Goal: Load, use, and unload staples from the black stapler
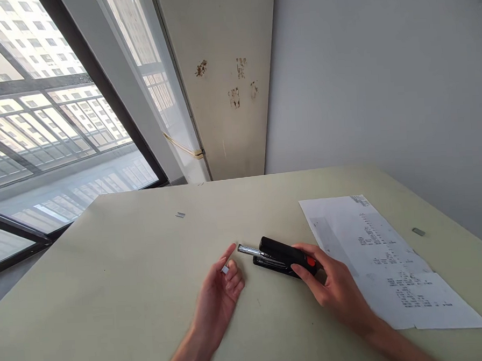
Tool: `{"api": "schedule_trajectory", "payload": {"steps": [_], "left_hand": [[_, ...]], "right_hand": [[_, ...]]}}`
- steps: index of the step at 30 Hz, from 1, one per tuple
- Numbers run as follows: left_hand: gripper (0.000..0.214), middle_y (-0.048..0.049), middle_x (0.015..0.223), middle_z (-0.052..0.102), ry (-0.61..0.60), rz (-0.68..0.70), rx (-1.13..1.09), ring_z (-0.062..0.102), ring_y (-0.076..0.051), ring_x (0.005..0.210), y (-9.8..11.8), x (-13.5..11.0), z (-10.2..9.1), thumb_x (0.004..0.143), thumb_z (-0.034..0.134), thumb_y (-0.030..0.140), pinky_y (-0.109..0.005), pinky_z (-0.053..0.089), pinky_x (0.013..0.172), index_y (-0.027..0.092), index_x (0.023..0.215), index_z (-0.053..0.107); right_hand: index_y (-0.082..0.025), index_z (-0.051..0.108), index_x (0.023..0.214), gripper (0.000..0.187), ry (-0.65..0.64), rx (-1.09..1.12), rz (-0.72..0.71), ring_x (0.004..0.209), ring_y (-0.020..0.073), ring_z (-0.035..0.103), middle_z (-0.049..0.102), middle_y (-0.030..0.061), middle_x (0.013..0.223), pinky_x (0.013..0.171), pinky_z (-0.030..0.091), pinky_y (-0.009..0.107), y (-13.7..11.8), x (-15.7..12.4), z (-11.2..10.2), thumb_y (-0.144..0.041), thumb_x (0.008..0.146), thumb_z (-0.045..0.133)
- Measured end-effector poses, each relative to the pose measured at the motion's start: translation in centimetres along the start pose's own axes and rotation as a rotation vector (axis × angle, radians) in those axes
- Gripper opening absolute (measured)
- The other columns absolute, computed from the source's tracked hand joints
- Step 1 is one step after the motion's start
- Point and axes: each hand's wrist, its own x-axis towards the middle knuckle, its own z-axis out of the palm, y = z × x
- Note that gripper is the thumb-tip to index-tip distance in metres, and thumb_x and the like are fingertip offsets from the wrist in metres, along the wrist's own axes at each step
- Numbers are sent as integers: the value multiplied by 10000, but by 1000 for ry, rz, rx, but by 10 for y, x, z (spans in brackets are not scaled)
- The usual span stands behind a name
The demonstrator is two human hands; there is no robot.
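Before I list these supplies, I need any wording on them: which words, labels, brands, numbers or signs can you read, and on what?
No text can be read with certainty.
Paper sheet: rows of dark print and a block at its far edge, all too small and blurred to read.
Black stapler in the right hand: no legible brand or label.

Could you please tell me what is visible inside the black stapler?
A silver rail juts out of the black stapler; its housing and the right hand cover the rest, so whether staples are inside cannot be seen.
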Motion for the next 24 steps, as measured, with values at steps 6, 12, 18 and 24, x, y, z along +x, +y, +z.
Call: {"api": "schedule_trajectory", "payload": {"steps": [6, 12, 18, 24], "left_hand": [[471, 62, 687, 376, -52, -91, 53, 335, -67, 551, 1, 6, -6, 958, 655, 175, -223, 372, 542, 88, 1418, 604], [446, 45, 717, 402, -105, -134, 191, 349, -79, 590, -3, 4, -7, 971, 668, 268, -240, 377, 588, 85, 1377, 652], [421, 27, 733, 464, -217, -155, 304, 388, -92, 602, -7, 2, -9, 1002, 656, 332, -275, 400, 638, 116, 1363, 670], [317, 37, 716, 485, -121, -43, 153, 355, -67, 571, -12, 0, -1, 919, 749, 286, -237, 369, 583, 97, 1173, 736]], "right_hand": [[-273, 643, 1247, 349, 21, -14, -49, 795, 220, 689, 768, 53, 1064, 547, 546, 291, -2, 0, 0, -523, 1012, 579], [-282, 643, 1250, 329, 3, -39, -70, 763, 212, 689, 772, 39, 1031, 537, 548, 289, 0, -1, 3, -505, 1021, 569], [-301, 631, 1269, 307, -23, -62, -94, 854, 215, 707, 763, 32, 1092, 589, 571, 282, 2, -1, 4, -483, 1027, 582], [-317, 612, 1289, 286, -41, -82, -161, 889, 211, 718, 757, 22, 1105, 689, 613, 304, 10, -1, 6, -436, 1029, 593]]}}
